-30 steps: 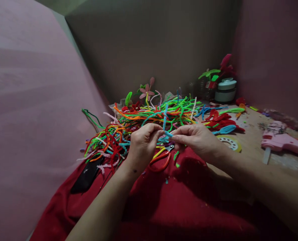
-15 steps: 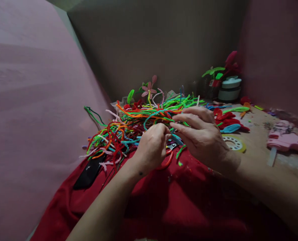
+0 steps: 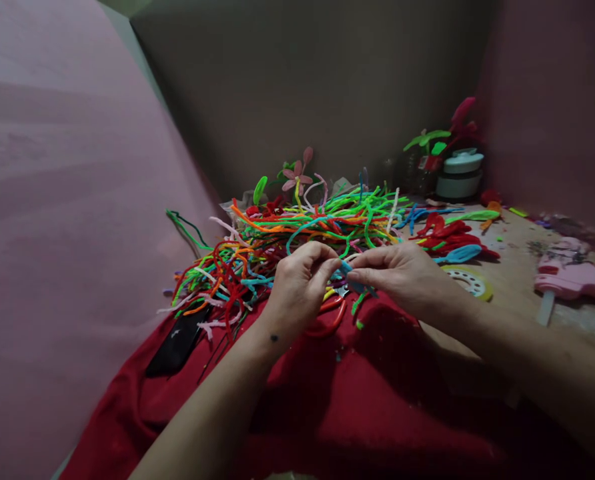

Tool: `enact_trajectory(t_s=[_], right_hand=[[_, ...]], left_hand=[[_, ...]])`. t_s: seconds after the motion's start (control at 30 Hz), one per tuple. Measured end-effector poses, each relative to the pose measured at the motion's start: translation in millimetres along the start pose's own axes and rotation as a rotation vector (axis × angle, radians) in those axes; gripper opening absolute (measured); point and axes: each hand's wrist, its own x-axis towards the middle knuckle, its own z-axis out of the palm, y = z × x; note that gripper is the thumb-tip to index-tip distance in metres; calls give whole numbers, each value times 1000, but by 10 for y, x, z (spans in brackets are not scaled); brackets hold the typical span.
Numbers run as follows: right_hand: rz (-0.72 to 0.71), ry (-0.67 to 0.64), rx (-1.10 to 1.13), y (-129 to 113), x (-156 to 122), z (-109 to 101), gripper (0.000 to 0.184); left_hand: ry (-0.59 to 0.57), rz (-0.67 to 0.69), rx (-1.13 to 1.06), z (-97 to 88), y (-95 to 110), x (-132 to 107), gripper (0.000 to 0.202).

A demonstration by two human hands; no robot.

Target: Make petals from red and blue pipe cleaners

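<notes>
My left hand [image 3: 300,288] and my right hand [image 3: 402,275] meet over the near edge of a big pile of coloured pipe cleaners [image 3: 297,233]. Both pinch a short blue pipe cleaner [image 3: 351,277] between thumb and fingers, the left at its left end, the right at its right end. Just below the hands lie red-handled cutters [image 3: 330,313] on a red cloth [image 3: 337,400].
A black phone [image 3: 177,341] lies on the cloth at the left. A pink glue gun [image 3: 575,280] rests at the right, a tape roll [image 3: 470,281] beside my right hand. Red and blue pipe-cleaner petals [image 3: 450,237] and a lidded jar [image 3: 460,175] stand behind. Walls close in left, back and right.
Half a second ago my right hand was lifted with fingers spread over the pile; now it has come back down and pinches the blue piece opposite my left hand.
</notes>
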Motion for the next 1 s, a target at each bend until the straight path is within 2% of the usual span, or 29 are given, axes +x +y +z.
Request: enact_trajectory(t_s=[0.07,0.13,0.23,0.37,0.43,0.53,0.67,0.8,0.87,1.0], right_hand=[[-19,14,-13,7,-2,-10,17],[-47,13,-16,7,-9,-15,19],[-62,0,-17,-18,-25,-13,19],[-58,-6,25,-73,-41,4,18],[-35,-27,91,-86,-42,18,19],[35,-64,224,-80,-32,44,19],[125,-96,373,-64,-17,64,16],[132,-113,263,-67,-19,55,14],[145,-106,222,-72,-21,42,17],[175,-126,300,-82,-20,24,21]], left_hand=[[23,47,6,-18,0,6,9],[24,31,-23,-45,9,11,9],[-52,-108,-174,-77,37,13,11],[-182,-332,-484,-67,63,4,14],[-201,-374,-597,-39,65,2,14],[-174,-354,-652,6,57,6,12],[-107,-296,-575,35,41,13,11],[-37,-242,-474,37,35,15,11],[-66,-261,-513,24,32,23,10],[-212,-332,-651,-16,7,47,14]])
